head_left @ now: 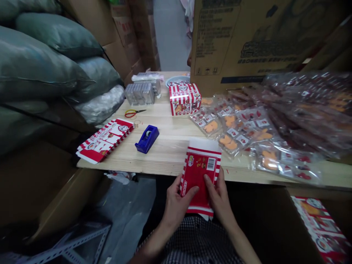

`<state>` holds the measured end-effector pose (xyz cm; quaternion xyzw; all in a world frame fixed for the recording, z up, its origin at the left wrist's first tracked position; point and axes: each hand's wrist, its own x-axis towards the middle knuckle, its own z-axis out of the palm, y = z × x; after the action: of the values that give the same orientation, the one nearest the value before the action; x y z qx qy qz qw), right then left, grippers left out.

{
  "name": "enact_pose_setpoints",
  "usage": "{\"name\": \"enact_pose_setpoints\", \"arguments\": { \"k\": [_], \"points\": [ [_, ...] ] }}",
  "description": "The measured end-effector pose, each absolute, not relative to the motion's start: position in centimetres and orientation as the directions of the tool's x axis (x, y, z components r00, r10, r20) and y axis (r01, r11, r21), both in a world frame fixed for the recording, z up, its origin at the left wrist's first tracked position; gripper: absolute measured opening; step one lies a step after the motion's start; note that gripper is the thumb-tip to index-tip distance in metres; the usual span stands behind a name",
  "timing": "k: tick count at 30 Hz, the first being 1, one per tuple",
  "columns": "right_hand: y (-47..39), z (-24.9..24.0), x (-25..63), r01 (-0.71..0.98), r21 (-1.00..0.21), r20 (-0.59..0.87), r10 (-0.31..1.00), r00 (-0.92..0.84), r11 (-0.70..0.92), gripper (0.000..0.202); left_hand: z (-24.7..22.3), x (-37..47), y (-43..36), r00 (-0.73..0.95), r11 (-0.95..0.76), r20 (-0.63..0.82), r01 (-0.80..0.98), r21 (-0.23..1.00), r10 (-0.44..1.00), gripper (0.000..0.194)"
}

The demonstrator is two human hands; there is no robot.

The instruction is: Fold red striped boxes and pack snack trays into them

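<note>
A red-and-white carton [196, 172], printed with a barcode, is held in front of my body at the table's near edge. Its white end flap points away from me. My left hand [177, 200] grips its left side with the thumb on the red face. On the right side, my right hand [218, 192] holds it the same way. The fingers behind the carton are hidden. Beyond it to the left lies a blue tape dispenser [147, 139]. A stack of flat striped cartons [106, 141] rests at the table's left edge.
A box-shaped striped carton [185, 99] stands mid-table. Yellow-and-red-handled scissors [134, 113] lie near clear plastic cases [139, 94]. Clear bags of orange pieces [230, 141] spread across the right. A large cardboard box [233, 44] rises behind. Filled sacks [38, 58] stand left.
</note>
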<state>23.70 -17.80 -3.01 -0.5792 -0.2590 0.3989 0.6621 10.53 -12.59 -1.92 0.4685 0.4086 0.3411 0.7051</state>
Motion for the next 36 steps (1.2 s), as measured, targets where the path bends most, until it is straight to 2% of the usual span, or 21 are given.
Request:
{"name": "enact_pose_setpoints", "arguments": {
  "k": [3, 6, 9, 12, 15, 20, 22, 24, 26, 28, 33, 36],
  "points": [
    [-17.7, -2.1, 24.6, -0.424, -0.905, -0.249, 0.846, 0.472, -0.03, 0.064, -1.8, 10.6, -12.5, 0.426, 0.373, -0.287, -0.132, 0.919, 0.858, 0.04],
    [-17.6, -2.0, 26.3, -0.524, -0.851, -0.267, 0.88, 0.392, -0.025, 0.052, -2.0, 10.1, -12.4, 0.469, 0.403, -0.304, -0.127, 0.906, 0.829, 0.04],
    [-17.4, -2.6, 27.4, -0.526, -0.85, -0.213, 0.901, 0.377, 0.019, 0.056, -2.3, 9.4, -12.1, 0.542, 0.456, -0.322, -0.13, 0.88, 0.776, 0.042],
    [-17.3, -3.4, 27.3, -0.516, -0.856, -0.262, 0.89, 0.373, -0.036, 0.049, -2.3, 8.8, -11.1, 0.556, 0.417, -0.282, -0.129, 0.9, 0.782, 0.043],
    [-17.7, -4.2, 26.5, -0.525, -0.84, -0.306, 0.918, 0.251, -0.136, 0.044, -2.1, 8.6, -9.4, 0.519, 0.367, -0.237, -0.163, 0.916, 0.821, 0.051],
    [-19.0, -6.0, 25.5, -0.569, -0.79, -0.334, 0.938, 0.091, -0.227, 0.048, -3.5, 8.1, -8.8, 0.489, 0.389, -0.255, -0.194, 0.901, 0.834, 0.073],
    [-19.5, -6.5, 25.2, -0.562, -0.788, -0.344, 0.937, 0.065, -0.251, 0.046, -4.5, 7.7, -9.5, 0.448, 0.383, -0.267, -0.192, 0.904, 0.853, 0.075],
    [-19.8, -6.6, 24.8, -0.535, -0.815, -0.329, 0.938, 0.106, -0.225, 0.052, -5.4, 7.2, -10.3, 0.408, 0.372, -0.273, -0.185, 0.91, 0.871, 0.069],
    [-19.9, -6.2, 24.5, -0.487, -0.864, -0.273, 0.932, 0.239, -0.129, 0.064, -5.8, 6.8, -10.8, 0.383, 0.361, -0.272, -0.181, 0.915, 0.883, 0.062],
    [-19.8, -5.6, 24.3, -0.409, -0.912, -0.193, 0.911, 0.365, -0.029, 0.065, -5.8, 6.5, -10.8, 0.382, 0.348, -0.266, -0.165, 0.923, 0.885, 0.056],
    [-18.9, -4.4, 25.6, -0.242, -0.97, -0.12, 0.918, 0.378, -0.027, 0.035, -5.2, 6.3, -9.8, 0.364, 0.252, -0.227, -0.019, 0.968, 0.903, 0.039],
    [-18.3, -4.6, 27.4, -0.253, -0.967, -0.114, 0.945, 0.307, -0.035, 0.02, -5.2, 6.4, -9.0, 0.423, 0.183, -0.18, 0.034, 0.983, 0.888, 0.032]
  ]
}}
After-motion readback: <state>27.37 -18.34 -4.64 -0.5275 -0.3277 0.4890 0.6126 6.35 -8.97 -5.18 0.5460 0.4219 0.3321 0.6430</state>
